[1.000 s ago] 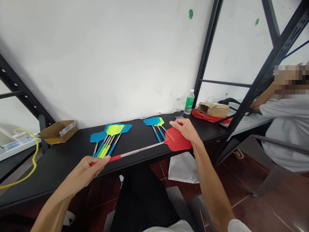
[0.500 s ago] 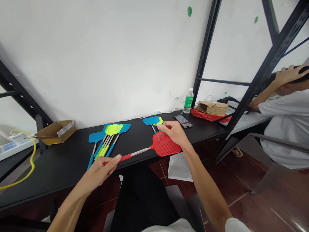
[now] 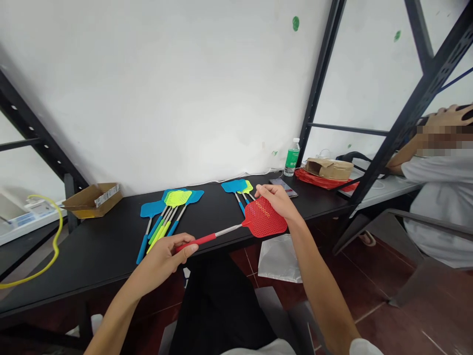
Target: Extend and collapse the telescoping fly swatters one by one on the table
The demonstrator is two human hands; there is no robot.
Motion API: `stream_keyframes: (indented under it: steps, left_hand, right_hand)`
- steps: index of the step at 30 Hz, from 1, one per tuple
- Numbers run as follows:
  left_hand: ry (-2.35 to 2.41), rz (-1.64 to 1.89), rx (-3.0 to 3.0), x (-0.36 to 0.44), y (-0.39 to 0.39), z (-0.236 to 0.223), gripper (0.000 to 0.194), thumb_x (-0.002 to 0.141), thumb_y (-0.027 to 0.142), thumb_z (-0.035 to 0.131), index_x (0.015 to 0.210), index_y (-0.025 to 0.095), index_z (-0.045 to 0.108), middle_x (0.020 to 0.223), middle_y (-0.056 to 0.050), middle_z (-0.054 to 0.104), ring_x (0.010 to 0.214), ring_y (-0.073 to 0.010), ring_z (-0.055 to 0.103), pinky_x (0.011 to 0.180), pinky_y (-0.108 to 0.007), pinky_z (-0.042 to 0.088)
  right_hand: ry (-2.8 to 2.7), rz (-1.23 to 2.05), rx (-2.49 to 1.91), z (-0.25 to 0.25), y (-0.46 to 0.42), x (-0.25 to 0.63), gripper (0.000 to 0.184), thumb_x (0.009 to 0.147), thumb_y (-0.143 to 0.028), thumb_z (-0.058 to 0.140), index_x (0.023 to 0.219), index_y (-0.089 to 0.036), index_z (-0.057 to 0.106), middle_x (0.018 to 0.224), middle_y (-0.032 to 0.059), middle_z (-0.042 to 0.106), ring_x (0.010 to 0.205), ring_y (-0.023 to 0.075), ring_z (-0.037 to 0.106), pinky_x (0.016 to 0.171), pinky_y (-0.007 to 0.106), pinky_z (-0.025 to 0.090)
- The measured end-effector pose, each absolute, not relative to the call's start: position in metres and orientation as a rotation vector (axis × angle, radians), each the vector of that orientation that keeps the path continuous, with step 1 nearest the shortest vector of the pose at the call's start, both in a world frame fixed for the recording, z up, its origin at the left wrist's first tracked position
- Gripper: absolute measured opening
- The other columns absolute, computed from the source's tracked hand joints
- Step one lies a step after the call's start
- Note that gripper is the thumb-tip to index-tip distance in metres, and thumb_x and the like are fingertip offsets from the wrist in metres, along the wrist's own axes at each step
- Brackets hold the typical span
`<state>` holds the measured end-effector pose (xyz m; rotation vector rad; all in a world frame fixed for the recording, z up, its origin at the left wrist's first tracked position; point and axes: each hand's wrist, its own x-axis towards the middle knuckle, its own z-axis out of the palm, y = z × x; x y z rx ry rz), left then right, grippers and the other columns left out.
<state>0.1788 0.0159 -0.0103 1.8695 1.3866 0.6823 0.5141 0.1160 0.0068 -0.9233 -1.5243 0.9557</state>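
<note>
The wall fills the top of the frame, the desk the middle. A co-worker sits at the right edge. A swatter bunch lies left of centre. The red swatter crosses the lower centre, its handle gripped by the left hand, its head's upper edge held by the right hand. Box at left; bottle and phone right of centre.

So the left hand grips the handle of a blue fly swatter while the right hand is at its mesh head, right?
Wrong colour: the fly swatter is red, as the head view shows. The left hand does grip its handle, with the right hand at its mesh head.
</note>
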Motion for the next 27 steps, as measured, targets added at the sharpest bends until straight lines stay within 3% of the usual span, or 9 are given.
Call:
stream_keyframes:
  steps: [3, 8, 16, 21, 24, 27]
  left_hand:
    - [1.410, 0.676, 1.885, 0.1786, 0.0161, -0.0116, 0.036, 0.092, 0.055, 0.053, 0.096, 0.021, 0.067, 0.063, 0.003, 0.051, 0.052, -0.0117, 0.042, 0.051, -0.023, 0.034]
    - [1.363, 0.756, 1.832, 0.1814, 0.0154, -0.0134, 0.046, 0.095, 0.058, 0.044, 0.075, 0.020, 0.059, 0.054, 0.004, 0.045, 0.051, -0.0124, 0.042, 0.050, -0.023, 0.034]
    - [1.337, 0.800, 1.840, 0.1827, 0.0165, -0.0167, 0.043, 0.096, 0.057, 0.044, 0.077, 0.020, 0.055, 0.055, 0.005, 0.042, 0.050, -0.0121, 0.040, 0.051, -0.024, 0.035]
    - [1.364, 0.908, 1.793, 0.1820, 0.0169, -0.0162, 0.040, 0.097, 0.054, 0.043, 0.081, 0.020, 0.058, 0.053, 0.006, 0.042, 0.048, -0.0107, 0.041, 0.051, -0.023, 0.035]
    - [1.384, 0.972, 1.792, 0.1829, 0.0160, -0.0149, 0.039, 0.098, 0.052, 0.043, 0.082, 0.020, 0.059, 0.051, 0.007, 0.042, 0.046, -0.0109, 0.040, 0.052, -0.024, 0.036]
    - [1.403, 1.025, 1.780, 0.1830, 0.0161, -0.0142, 0.037, 0.097, 0.053, 0.045, 0.085, 0.020, 0.059, 0.051, 0.007, 0.040, 0.046, -0.0113, 0.040, 0.052, -0.025, 0.036]
  right_hand:
    - [-1.447, 1.145, -0.896, 0.0054, 0.1180, 0.5131, 0.046, 0.083, -0.065, 0.065, 0.076, -0.020, 0.072, 0.058, -0.0020, 0.053, 0.051, 0.0127, 0.046, 0.054, 0.028, 0.034]
    - [-1.404, 1.283, -0.838, 0.0024, 0.1225, 0.5135, 0.048, 0.081, -0.068, 0.066, 0.081, -0.021, 0.075, 0.061, -0.0006, 0.055, 0.053, 0.0138, 0.050, 0.056, 0.029, 0.039]
    - [-1.368, 1.304, -0.821, 0.0010, 0.1249, 0.5169, 0.045, 0.082, -0.066, 0.067, 0.081, -0.021, 0.075, 0.065, 0.0002, 0.060, 0.054, 0.0146, 0.052, 0.056, 0.029, 0.040]
    - [-1.274, 1.424, -0.653, 0.0010, 0.1231, 0.5162, 0.043, 0.082, -0.062, 0.067, 0.095, -0.022, 0.076, 0.091, 0.0058, 0.073, 0.080, 0.0221, 0.067, 0.073, 0.033, 0.050]
    - [-1.267, 1.462, -0.563, 0.0018, 0.1197, 0.5144, 0.047, 0.081, -0.061, 0.067, 0.105, -0.021, 0.074, 0.103, 0.0086, 0.074, 0.097, 0.0268, 0.069, 0.082, 0.035, 0.052]
    - [-1.288, 1.462, -0.557, 0.0007, 0.1180, 0.5145, 0.040, 0.079, -0.051, 0.074, 0.105, -0.020, 0.074, 0.103, 0.0094, 0.075, 0.096, 0.0264, 0.070, 0.081, 0.035, 0.053]
